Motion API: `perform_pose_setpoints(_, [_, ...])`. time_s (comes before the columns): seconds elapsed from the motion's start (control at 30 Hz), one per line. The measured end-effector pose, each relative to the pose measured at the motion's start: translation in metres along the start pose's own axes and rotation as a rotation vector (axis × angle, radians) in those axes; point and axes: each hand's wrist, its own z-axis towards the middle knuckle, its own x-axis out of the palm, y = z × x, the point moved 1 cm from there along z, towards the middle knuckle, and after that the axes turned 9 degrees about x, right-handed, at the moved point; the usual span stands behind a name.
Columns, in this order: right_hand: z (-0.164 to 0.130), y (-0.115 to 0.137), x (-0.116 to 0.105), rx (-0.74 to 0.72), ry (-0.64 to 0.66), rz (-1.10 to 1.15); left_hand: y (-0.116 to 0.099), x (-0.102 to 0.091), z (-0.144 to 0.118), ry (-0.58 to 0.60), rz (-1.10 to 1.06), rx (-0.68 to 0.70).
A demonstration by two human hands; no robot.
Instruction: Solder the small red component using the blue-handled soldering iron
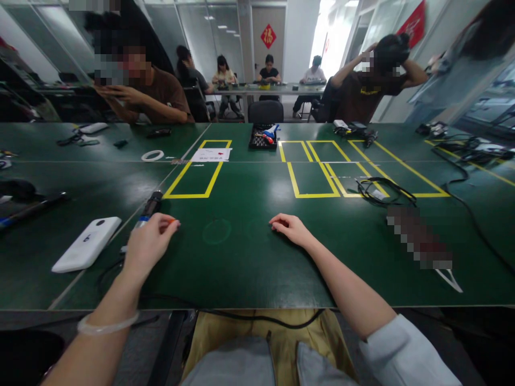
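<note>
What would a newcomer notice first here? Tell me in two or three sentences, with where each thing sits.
The eye lands first on the two bare hands resting on the green table: the left hand by a dark pen-like tool, the right hand lying open near the middle. Next come the yellow tape rectangles marked on the table beyond the hands. A white flat device lies left of the left hand.

Left hand (148, 241) covered the pen-like tool's (148, 209) tip; pixelated block (418, 238) at 3 o'clock unreadable; paper sheet (211, 155) print too small.
</note>
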Motion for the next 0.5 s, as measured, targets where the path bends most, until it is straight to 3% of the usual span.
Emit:
perform_pose_setpoints(0.13, [-0.001, 0.002, -0.001, 0.001, 0.008, 0.013, -0.074, 0.041, 0.011, 0.218, -0.321, 0.198])
perform_pose_setpoints(0.27, [-0.001, 0.003, -0.001, -0.002, 0.054, 0.113, -0.136, 0.082, 0.02, 0.4, -0.61, 0.28])
perform_pose_setpoints(0.4, [0.0, 0.004, 0.001, 0.003, 0.13, 0.283, -0.161, 0.118, 0.025, 0.67, -0.899, 0.26])
perform_pose_setpoints(0.5, [0.0, 0.004, 0.004, -0.005, 0.162, 0.345, -0.161, 0.135, 0.024, 0.74, -0.983, 0.217])
